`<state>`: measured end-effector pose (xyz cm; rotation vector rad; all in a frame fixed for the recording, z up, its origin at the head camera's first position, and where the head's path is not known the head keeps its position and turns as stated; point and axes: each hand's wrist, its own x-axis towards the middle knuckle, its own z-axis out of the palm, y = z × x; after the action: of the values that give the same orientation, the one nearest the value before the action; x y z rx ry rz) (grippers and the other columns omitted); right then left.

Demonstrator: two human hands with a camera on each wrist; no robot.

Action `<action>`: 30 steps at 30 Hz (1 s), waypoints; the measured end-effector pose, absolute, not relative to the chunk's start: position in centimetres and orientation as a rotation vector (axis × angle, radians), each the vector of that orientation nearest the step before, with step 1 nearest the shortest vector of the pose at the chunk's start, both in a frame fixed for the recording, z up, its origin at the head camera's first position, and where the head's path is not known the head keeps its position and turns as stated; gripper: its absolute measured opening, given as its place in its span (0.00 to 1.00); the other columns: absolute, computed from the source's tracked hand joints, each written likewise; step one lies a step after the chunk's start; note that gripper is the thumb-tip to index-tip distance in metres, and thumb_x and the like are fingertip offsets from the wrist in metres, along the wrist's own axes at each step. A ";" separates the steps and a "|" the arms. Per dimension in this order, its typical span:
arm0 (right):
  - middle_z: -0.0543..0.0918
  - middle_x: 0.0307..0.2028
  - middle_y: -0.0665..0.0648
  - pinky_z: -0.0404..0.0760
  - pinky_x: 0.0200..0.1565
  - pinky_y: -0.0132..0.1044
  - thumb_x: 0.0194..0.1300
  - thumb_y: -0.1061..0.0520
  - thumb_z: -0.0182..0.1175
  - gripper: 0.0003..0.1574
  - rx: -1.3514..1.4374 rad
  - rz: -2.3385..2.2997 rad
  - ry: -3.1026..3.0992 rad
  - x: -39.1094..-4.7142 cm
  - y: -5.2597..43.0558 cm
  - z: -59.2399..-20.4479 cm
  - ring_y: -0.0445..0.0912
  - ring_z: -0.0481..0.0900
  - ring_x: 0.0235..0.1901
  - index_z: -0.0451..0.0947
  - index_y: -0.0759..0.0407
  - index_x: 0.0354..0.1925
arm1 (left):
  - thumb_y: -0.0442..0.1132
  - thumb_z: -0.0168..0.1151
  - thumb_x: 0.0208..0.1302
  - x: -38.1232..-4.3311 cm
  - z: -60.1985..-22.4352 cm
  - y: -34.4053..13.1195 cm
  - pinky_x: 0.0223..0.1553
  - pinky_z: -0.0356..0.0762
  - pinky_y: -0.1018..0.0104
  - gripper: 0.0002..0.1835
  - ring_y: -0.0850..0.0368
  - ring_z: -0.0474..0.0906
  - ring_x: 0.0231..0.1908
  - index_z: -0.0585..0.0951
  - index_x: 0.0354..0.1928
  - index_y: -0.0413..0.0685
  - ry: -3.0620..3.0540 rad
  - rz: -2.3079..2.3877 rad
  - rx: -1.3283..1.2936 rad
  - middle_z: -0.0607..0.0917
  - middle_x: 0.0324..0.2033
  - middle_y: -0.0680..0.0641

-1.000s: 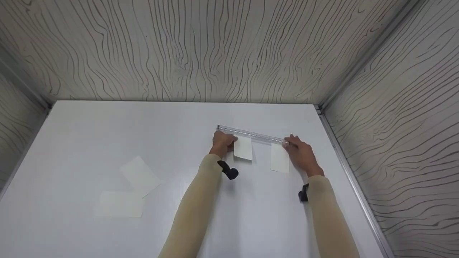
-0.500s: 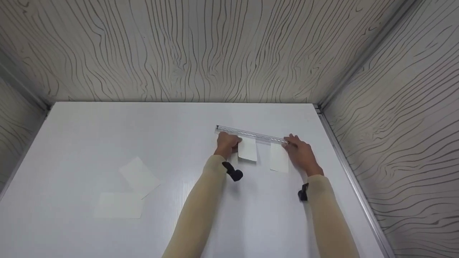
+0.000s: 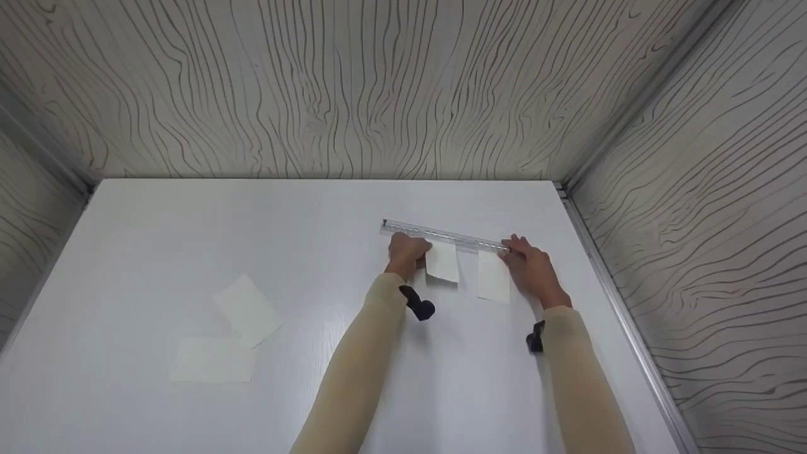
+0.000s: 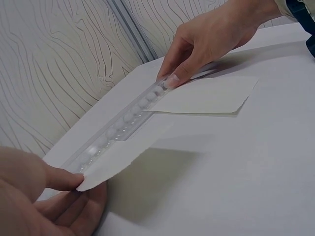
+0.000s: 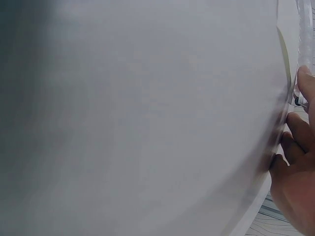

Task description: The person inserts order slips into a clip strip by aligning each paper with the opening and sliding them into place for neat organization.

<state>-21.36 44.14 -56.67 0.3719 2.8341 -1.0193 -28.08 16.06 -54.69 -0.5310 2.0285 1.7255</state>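
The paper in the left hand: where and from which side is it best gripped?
The paper is probably best pinched by its left edge, near the clear strip, coming from the left: the left wrist view shows that edge raised off the table, with room underneath.

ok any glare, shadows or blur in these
Head view: soft shadow beside the left sleeve, loose sheets nearly blending into the white table; left wrist view: glint on the clear strip, dark shadow under the lifted sheet; right wrist view: dark, blurry left edge.
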 end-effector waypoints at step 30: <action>0.57 0.84 0.51 0.46 0.83 0.61 0.81 0.34 0.49 0.35 0.360 -0.986 2.842 -21.3 44.2 -56.6 0.54 0.45 0.85 0.69 0.43 0.77 | 0.33 0.68 0.66 -28.0 -54.7 16.0 0.31 0.76 0.71 0.26 0.59 0.78 0.30 0.75 0.63 0.32 2.030 1.664 -0.495 0.78 0.31 0.49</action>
<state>-21.27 44.21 -56.62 0.3596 2.8423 -0.9861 -27.97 16.04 -54.66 -0.4951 2.0302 1.6644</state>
